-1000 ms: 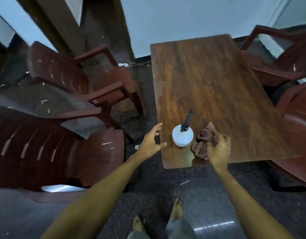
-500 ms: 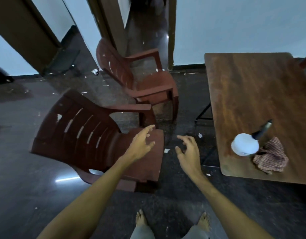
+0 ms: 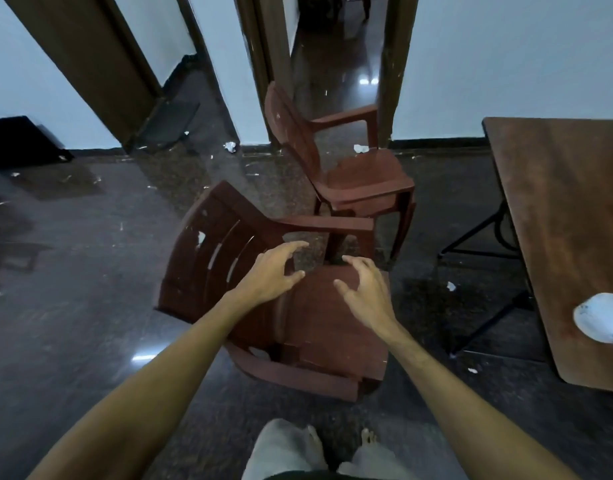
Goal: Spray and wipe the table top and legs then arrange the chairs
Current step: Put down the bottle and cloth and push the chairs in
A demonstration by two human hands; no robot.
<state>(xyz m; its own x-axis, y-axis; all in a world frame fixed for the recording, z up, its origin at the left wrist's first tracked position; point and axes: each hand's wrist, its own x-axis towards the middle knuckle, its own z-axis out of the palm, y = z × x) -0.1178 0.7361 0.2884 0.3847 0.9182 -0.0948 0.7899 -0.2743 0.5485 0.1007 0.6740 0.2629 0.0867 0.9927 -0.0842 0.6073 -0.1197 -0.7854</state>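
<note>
A dark red plastic armchair (image 3: 308, 327) stands right in front of me, its back to the left. My left hand (image 3: 270, 273) and my right hand (image 3: 365, 292) hover over its seat, fingers spread, holding nothing. A second red armchair (image 3: 353, 181) stands behind it near a doorway. The wooden table (image 3: 561, 216) fills the right edge. The white spray bottle (image 3: 601, 322) sits on its near corner, partly cut off by the frame.
The dark polished floor (image 3: 90, 271) carries scraps of litter. Black folding table legs (image 3: 485, 244) show under the table top. Two doorways open in the far wall. My bare feet are at the bottom edge.
My view has swung left from the table to the near chair. My right hand has let go of the checked cloth, and both hands have moved over the chair seat.
</note>
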